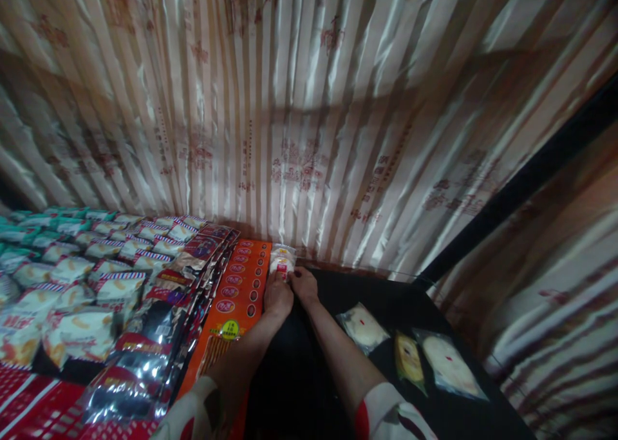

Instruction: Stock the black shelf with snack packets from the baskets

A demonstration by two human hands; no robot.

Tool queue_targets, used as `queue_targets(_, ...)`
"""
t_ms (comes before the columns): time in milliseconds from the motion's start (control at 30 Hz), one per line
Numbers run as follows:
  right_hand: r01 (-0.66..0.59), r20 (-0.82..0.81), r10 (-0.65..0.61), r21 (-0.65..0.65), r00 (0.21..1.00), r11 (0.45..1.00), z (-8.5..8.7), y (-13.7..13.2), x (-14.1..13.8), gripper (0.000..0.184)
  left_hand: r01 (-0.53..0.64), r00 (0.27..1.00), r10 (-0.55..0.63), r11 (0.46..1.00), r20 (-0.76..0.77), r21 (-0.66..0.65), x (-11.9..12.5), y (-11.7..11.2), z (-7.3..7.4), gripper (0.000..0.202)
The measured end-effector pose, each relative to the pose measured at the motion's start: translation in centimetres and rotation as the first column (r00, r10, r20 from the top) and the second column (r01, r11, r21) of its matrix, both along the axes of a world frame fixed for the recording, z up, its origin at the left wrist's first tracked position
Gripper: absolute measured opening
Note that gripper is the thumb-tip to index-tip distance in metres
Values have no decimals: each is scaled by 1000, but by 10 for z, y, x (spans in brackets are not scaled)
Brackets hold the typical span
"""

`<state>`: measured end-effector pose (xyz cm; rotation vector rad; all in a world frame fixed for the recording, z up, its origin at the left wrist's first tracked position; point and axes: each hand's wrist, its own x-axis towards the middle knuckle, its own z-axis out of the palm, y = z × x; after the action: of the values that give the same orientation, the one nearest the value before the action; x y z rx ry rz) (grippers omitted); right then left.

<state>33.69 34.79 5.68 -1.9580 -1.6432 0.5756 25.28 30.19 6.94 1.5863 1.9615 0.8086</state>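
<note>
A small white snack packet with a red label stands at the far side of the black table, beside the orange packages. My left hand is closed on its near left side, fingers curled against the packet. From the right, my right hand touches the packet's lower right edge with bent fingertips. Parts of the packet are hidden behind both hands. Just left of my left hand lie orange snack packages with oval logos, lined up in a strip.
Dark shiny packets and rows of white snack bags fill the left. On the black table, right, lie two clear bags of pale flat food and a yellow packet. A printed curtain hangs behind; a dark pole slants right.
</note>
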Motion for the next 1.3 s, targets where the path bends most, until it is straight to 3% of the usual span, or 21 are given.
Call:
queue_targets(233,18,26,-18,4,999,1000,-5,4,-3,22,26,1000,-26,999,-7,-19,-3,2,8,39)
queue_targets(567,23,28,-23,6,999,1000,-6,3,-5,23,0,1000,0,1000,-28,10,-3,2,1,39)
queue_targets(733,46,8,-46,11,999,999,-2,-6,-6,34,-7,994,9,1000,-108,24,-4,-6,8,40)
queue_targets(967,12,-20,-13,-25,1000,1000,-2,-37,1,29,54,994,-54,999,-90,-5,4,-35,23,35)
queue_targets(1133,-60,-58,58,-29,997,998,5,-73,11,25,114,991,-116,993,-66,-30,13,-67,33,34)
queue_targets(1300,-75,-73,72,-52,995,996,13,-115,24,23,160,985,-162,986,-64,-37,23,-100,32,32)
